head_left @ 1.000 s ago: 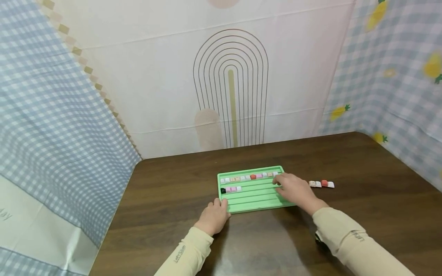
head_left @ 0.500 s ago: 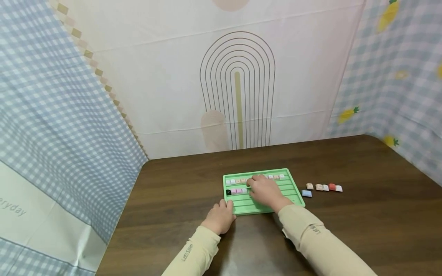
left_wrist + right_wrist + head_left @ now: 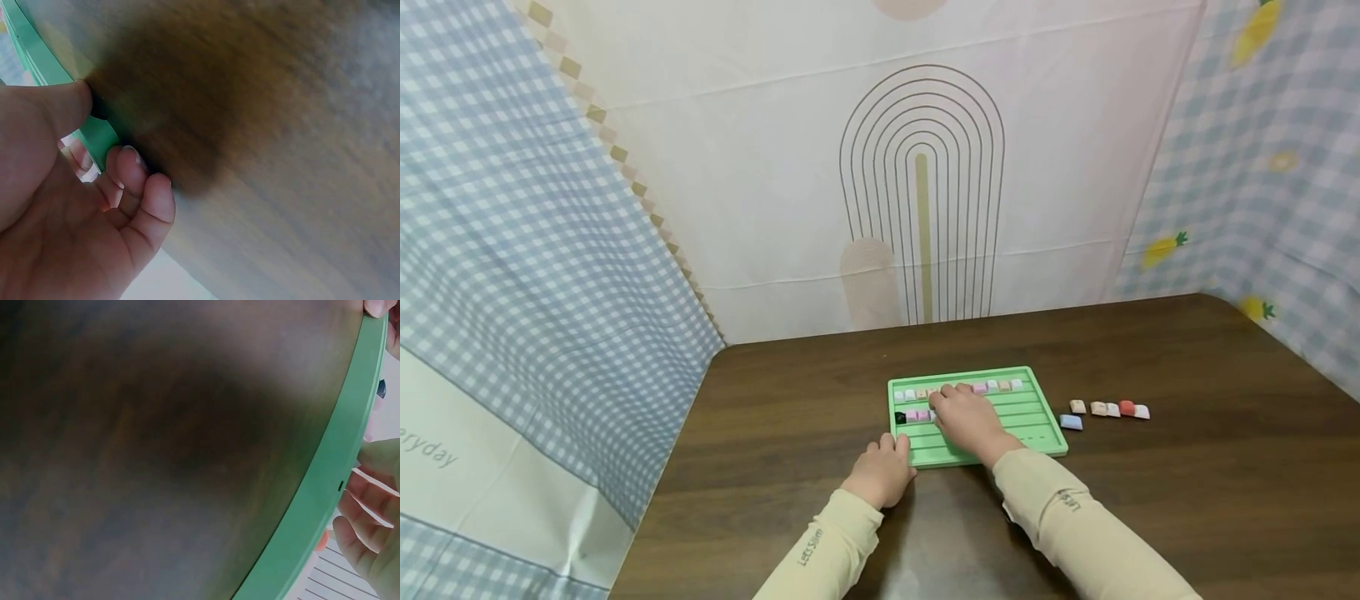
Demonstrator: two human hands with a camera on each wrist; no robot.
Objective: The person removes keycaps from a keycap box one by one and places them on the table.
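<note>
A light green tray (image 3: 1024,410) with raised ridges lies on the table. Small keycaps line its back row, partly behind my right hand. In the row below, a black keycap (image 3: 900,417) sits at the left end, with pink keycaps (image 3: 917,416) beside it. My left hand (image 3: 880,473) grips the tray's front left corner, thumb and fingers on its outer sides. Over the second row, my right hand (image 3: 967,425) reaches down with thumb and fingers close together. In the right wrist view a small pale keycap (image 3: 357,464) shows at its thumb tip, mostly hidden.
Right of the tray lie a blue keycap (image 3: 1071,422), a tan keycap (image 3: 1078,407) and a short line of keycaps with a red keycap (image 3: 1127,407) in it. A brown wooden table (image 3: 790,400) carries everything. Patterned cloth (image 3: 775,183) hangs behind.
My right hand has moved left from the tray's right edge to the second row, uncovering the blue and tan keycaps. The left hand keeps its hold on the corner. The head view has shifted slightly.
</note>
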